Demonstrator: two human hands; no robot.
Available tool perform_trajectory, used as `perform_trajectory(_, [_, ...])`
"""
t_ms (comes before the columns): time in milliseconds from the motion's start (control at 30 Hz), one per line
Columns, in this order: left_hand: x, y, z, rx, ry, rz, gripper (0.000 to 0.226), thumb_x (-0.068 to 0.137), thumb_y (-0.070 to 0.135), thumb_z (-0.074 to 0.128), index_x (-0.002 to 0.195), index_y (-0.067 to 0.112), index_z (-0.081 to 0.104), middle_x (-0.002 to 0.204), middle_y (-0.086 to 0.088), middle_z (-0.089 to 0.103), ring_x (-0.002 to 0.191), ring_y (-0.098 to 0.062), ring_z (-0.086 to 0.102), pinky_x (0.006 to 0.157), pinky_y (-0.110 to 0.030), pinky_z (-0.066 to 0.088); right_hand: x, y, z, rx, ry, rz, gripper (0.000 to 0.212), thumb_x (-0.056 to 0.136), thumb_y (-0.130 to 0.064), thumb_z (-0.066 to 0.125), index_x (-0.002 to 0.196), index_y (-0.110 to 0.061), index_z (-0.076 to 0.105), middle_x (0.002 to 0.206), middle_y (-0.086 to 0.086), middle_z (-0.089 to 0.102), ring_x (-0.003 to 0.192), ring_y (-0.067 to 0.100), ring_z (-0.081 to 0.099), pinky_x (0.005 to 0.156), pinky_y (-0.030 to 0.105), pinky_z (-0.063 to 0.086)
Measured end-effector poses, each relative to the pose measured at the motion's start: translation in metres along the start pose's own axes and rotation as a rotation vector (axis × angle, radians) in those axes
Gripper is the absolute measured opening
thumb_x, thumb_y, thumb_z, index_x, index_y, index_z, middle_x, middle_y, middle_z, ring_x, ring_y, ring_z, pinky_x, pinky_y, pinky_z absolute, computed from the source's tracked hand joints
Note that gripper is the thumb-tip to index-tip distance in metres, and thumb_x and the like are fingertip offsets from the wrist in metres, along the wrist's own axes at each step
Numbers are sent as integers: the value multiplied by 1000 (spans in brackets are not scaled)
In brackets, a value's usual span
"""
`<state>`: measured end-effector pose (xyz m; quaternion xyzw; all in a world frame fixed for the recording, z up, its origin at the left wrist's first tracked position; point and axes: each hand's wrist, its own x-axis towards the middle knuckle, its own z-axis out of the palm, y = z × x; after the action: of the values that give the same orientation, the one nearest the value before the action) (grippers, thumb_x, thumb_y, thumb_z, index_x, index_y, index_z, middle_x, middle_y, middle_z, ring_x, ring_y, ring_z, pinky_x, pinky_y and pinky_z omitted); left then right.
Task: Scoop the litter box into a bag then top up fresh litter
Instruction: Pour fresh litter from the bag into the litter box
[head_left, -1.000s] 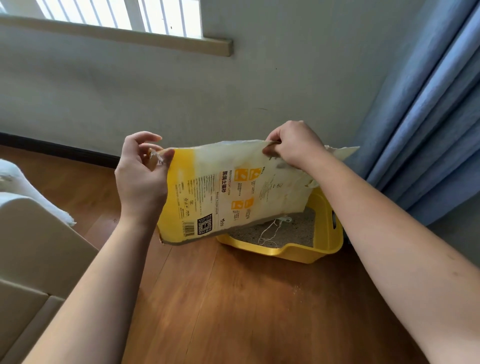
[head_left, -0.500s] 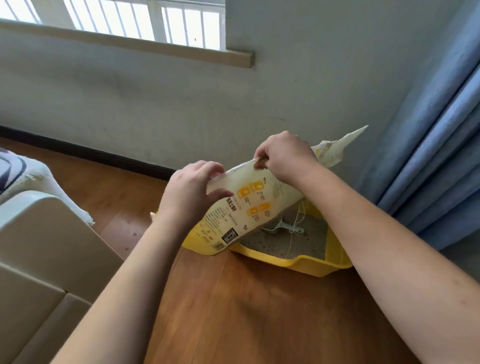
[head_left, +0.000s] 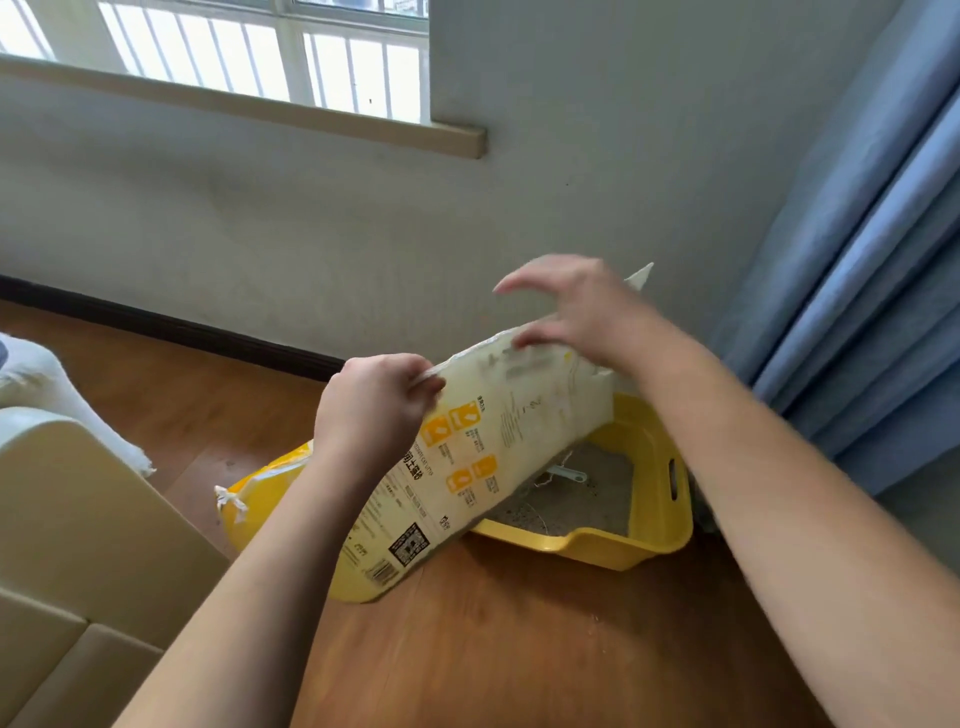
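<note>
Two hands: left hand (head_left: 375, 402) pinching litter bag (head_left: 483, 452) edge; right hand (head_left: 576, 312) spread above it.

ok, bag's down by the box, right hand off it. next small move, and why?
Probably close the right hand back onto the bag near its upper end. Its fingers are spread above the bag, gripping nothing, so only the left hand pinches the top edge. The bag leans tilted, bottom on the floor, over the litter box rim.

The wooden floor (head_left: 519, 649) carries 1 yellow litter box (head_left: 654, 540) (against the wall) and a few scattered crumbs (head_left: 595, 621).
</note>
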<state>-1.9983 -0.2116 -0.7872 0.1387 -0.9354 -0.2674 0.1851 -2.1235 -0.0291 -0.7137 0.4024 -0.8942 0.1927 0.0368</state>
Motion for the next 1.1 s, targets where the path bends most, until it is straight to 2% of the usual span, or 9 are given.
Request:
perform_trajectory(100, [1, -5, -5, -69, 10, -13, 16, 90, 37, 64, 84, 25, 74, 68, 5, 66, 64, -18, 62, 59, -32, 51, -9, 50, -40, 220, 243, 144, 44, 78, -35, 77, 119, -27, 64, 113, -5, 66, 102, 8, 61, 94, 22, 44])
perform_trajectory(167, [0, -5, -8, -110, 13, -24, 14, 89, 35, 66, 85, 26, 74, 68, 5, 67, 65, -16, 63, 59, -32, 52, -17, 85, -45, 463, 482, 262, 22, 90, -37, 62, 111, -29, 65, 99, -7, 69, 89, 5, 65, 83, 23, 47])
perform_trajectory(233, [-1, -5, -10, -147, 21, -38, 12, 88, 34, 67, 84, 26, 75, 68, 6, 67, 65, -15, 63, 59, -32, 52, -18, 115, -29, 718, 639, 463, 23, 99, -22, 43, 114, -22, 61, 96, -3, 68, 75, 3, 65, 70, 21, 45])
perform_trajectory(367, [-2, -6, -12, -190, 47, -34, 10, 88, 32, 69, 83, 27, 75, 67, 9, 68, 63, -11, 64, 57, -32, 53, -29, 147, 30, 649, 249, 708, 56, 89, 8, 40, 142, -11, 38, 133, 14, 55, 101, 17, 58, 76, 23, 44])
perform_trajectory(467, [-1, -4, -14, -259, 58, -19, 7, 87, 28, 71, 82, 28, 76, 66, 11, 69, 63, -9, 64, 58, -35, 54, -32, 136, 56, 447, 49, 559, 64, 89, -3, 59, 147, -17, 34, 142, 2, 45, 131, 17, 40, 105, 34, 36])
perform_trajectory(567, [-1, -3, -19, -325, 48, -15, 5, 86, 26, 73, 84, 28, 77, 67, 11, 71, 63, -9, 66, 59, -39, 56, -25, 126, 63, 444, 97, 515, 61, 92, -19, 61, 146, -26, 32, 148, -4, 41, 138, 15, 34, 112, 38, 29])
perform_trajectory(700, [-4, -10, -24, -383, 34, -22, 5, 85, 24, 74, 83, 27, 77, 67, 9, 71, 65, -14, 68, 61, -40, 57, -27, 132, 62, 463, 188, 537, 48, 93, -25, 61, 139, -30, 46, 138, -9, 50, 130, 12, 42, 107, 38, 36])
perform_trajectory(800, [-6, -14, -24, -375, -28, -31, 6, 87, 27, 72, 83, 28, 77, 68, 9, 71, 64, -13, 67, 60, -37, 57, -30, 131, 59, 448, 216, 519, 5, 92, -27, 61, 92, -28, 66, 97, -10, 67, 97, 16, 60, 77, 31, 47])
perform_trajectory(1100, [-4, -32, -24, -388, -126, -110, 15, 89, 27, 69, 75, 26, 74, 67, 5, 72, 57, -14, 62, 63, -41, 55, -31, 117, 19, 467, 249, 460, 11, 87, -30, 69, 76, -27, 69, 74, -9, 70, 75, 12, 63, 77, 36, 50])
